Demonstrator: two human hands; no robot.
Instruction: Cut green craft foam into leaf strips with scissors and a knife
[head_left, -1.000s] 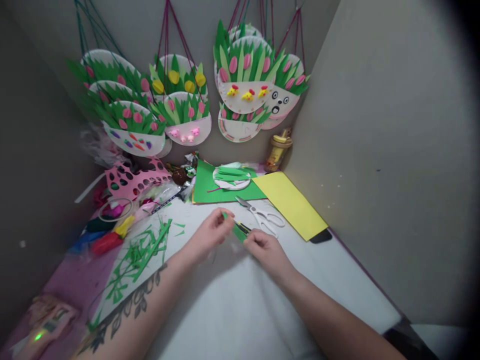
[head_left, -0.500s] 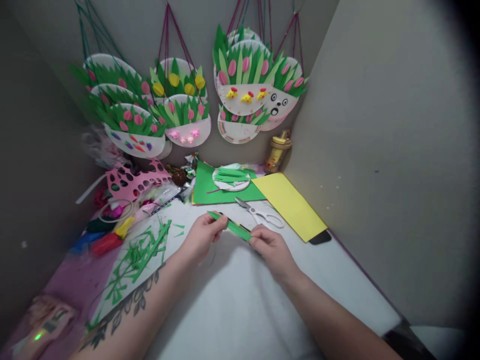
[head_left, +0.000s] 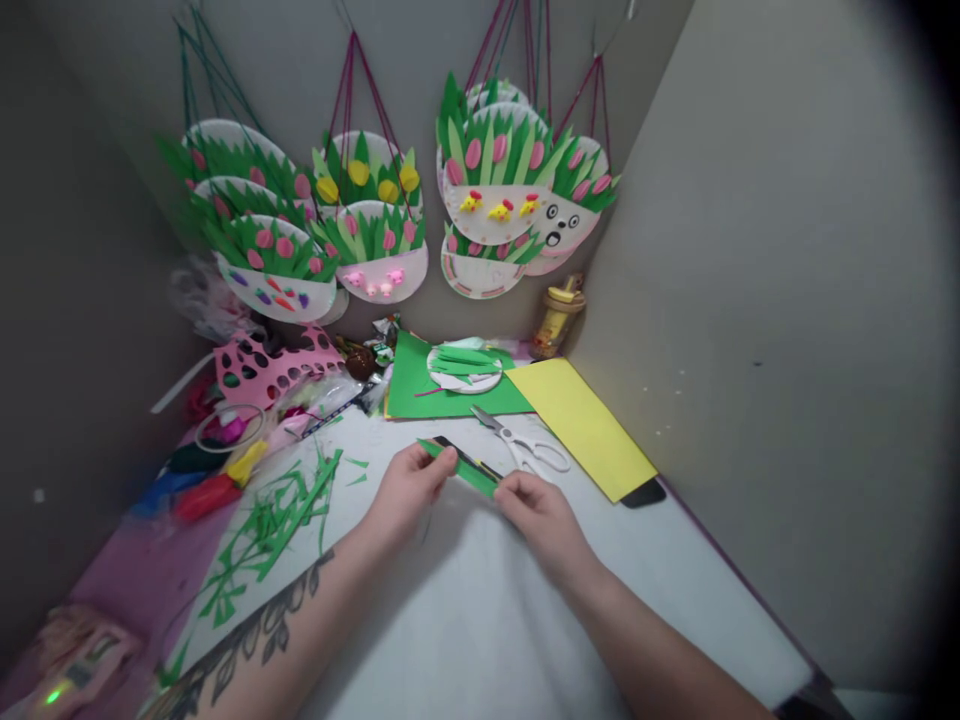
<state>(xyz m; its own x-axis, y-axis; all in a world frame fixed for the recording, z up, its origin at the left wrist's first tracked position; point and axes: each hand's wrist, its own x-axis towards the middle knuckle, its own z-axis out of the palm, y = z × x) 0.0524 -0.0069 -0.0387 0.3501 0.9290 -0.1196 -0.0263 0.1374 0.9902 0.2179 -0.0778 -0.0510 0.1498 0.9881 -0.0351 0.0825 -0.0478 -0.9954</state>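
A narrow green paper strip with a pointed left tip is stretched between my two hands above the white table. My left hand pinches it near the tip, between thumb and fingers. At the other end my right hand grips it the same way. Just behind the strip shows a thin dark, yellow-marked tool; whether a hand touches it I cannot tell. White-handled scissors lie beyond my right hand. A paper plate bearing cut green strips rests on green paper sheets.
Green paper scraps lie left of my arm. Coloured craft materials and a pink cut-out sheet crowd the back left. A yellow sheet lies at right, near a yellow cup. Decorated paper-plate baskets hang on the wall.
The camera view has tilted slightly, so everything sits a little lower. Both hands keep their pinch on the green strip, with almost no movement.
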